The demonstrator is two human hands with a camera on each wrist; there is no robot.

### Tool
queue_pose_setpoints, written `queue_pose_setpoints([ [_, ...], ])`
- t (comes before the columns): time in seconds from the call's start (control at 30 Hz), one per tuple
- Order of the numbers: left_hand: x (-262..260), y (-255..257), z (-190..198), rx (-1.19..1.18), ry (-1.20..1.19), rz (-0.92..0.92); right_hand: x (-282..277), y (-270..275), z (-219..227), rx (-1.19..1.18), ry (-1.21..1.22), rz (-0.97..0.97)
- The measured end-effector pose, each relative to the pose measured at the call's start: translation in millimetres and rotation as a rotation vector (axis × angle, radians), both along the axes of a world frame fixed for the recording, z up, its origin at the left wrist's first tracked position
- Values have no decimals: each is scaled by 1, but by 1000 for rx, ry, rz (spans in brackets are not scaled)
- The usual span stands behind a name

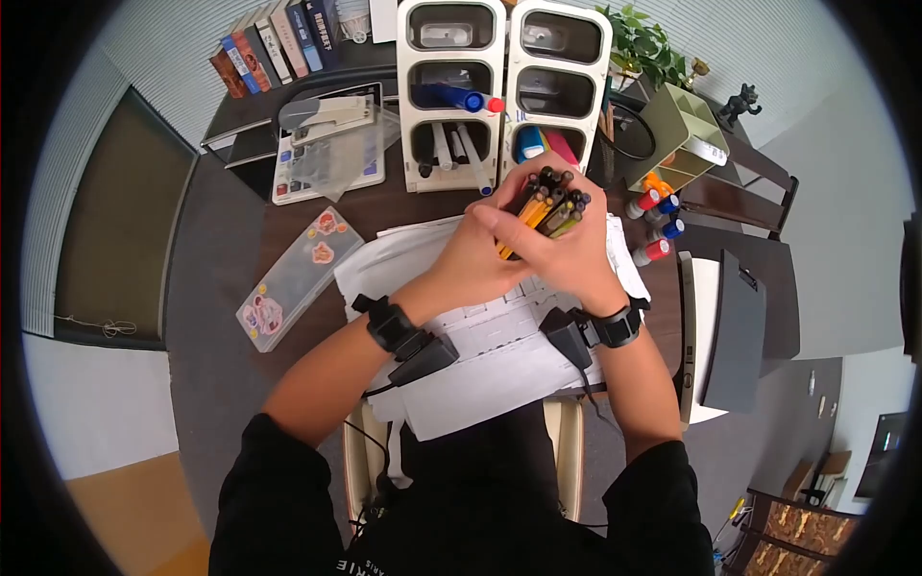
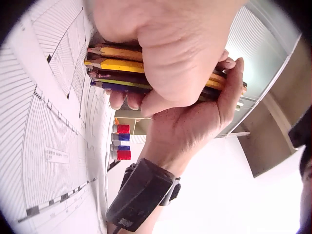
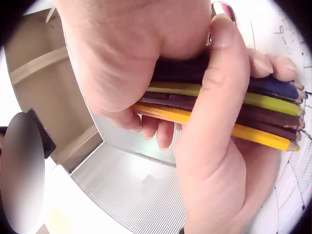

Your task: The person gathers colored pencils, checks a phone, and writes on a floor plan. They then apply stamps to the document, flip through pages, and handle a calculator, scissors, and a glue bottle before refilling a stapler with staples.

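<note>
A thick bundle of coloured pencils (image 1: 555, 206) is gripped between both hands above the paper sheets (image 1: 480, 374). My left hand (image 1: 475, 252) wraps the bundle from the left, its thumb lying across the pencils. From the other side, my right hand (image 1: 581, 257) curls round the same bundle. In the left wrist view, sharpened tips of orange, yellow, dark and blue pencils (image 2: 119, 65) point toward the printed paper. The right wrist view shows yellow, purple, green and blue pencils (image 3: 263, 136) under the left thumb. The palms hide the bundle's middle.
Two white organizers (image 1: 408, 173) with pens and markers stand behind the hands. Red- and blue-capped bottles (image 1: 656, 252) line the right side, near a green holder (image 1: 663, 125). A translucent pencil case (image 1: 298, 278) lies left; behind it is a white stapler (image 1: 331, 117). Books (image 1: 274, 48) stand farther back.
</note>
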State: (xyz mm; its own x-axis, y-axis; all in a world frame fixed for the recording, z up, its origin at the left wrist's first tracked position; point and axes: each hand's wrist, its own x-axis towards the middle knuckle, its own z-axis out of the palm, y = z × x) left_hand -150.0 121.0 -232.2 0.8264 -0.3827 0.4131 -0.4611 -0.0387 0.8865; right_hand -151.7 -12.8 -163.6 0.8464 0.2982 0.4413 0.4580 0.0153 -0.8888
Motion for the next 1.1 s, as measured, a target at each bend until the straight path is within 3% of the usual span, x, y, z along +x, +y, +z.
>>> queue_pose_setpoints([
  [0.07,-1,0,-4,115,-195,20,-3,-1,0,-21,-48,3],
  [0.1,-3,-2,-6,9,-94,9,-4,-1,0,-5,-26,12],
  [0.2,-7,0,-3,37,-22,4,-1,1,-4,61,-103,55],
  [0.23,-8,-2,2,-36,140,-8,1,-1,-6,50,-27,114],
  [0.33,-5,-8,-3,-203,124,11,6,1,-6,213,70,163],
  [0.4,-4,-7,0,-169,127,-4,10,-3,-10,149,3,161],
  [0.57,-5,-4,-2,-144,56,4,8,-7,-12,44,139,141],
  [0.67,-4,-3,2,-71,193,-68,6,-7,-6,25,152,108],
  [0.8,-4,0,3,12,33,-33,5,-4,-5,47,147,75],
  [0.87,-4,1,-4,57,-67,-37,3,-4,-3,53,150,72],
  [0.93,1,1,-13,60,82,-51,2,-6,-3,45,156,75],
  [1.07,0,-1,-29,69,12,1,1,-7,-5,24,145,99],
  [1.1,0,-4,-39,-63,39,-16,1,-6,-9,70,139,106],
])
